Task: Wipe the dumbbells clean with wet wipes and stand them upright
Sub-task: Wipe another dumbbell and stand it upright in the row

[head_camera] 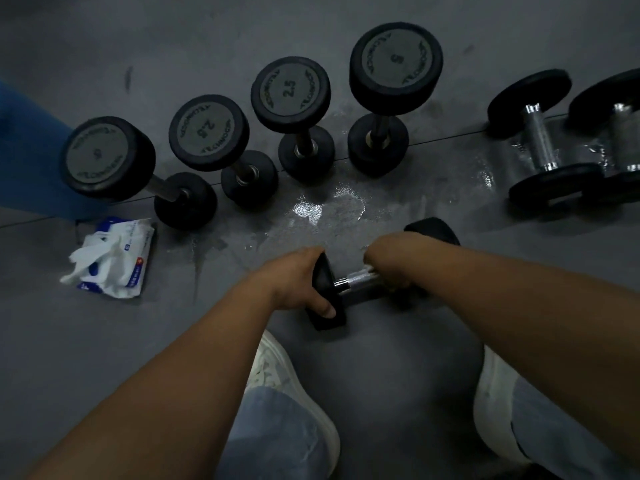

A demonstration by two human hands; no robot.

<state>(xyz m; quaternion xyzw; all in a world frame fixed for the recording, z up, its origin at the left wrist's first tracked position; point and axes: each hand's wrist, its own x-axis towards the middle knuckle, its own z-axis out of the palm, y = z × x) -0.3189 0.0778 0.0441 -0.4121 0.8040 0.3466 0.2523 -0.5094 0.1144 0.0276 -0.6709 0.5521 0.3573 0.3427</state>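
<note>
Four upright dumbbells [290,88] beyond wet floor [311,209] — left hand [298,282] grips lying dumbbell [356,280] at one end, right hand [388,261] its handle.

both bare forearms reach forward and down, drawing close together. the left hand [299,282] clasps one black end of a dumbbell [356,281], thumb pressed on its near face. the right hand [388,263], wrist bent, curls round the metal handle, knuckles turned up.

Dim light, grey floor [104,341], glossy wet patch [308,209], thin seam [443,138] across it, blue surface [24,150] at left
</note>
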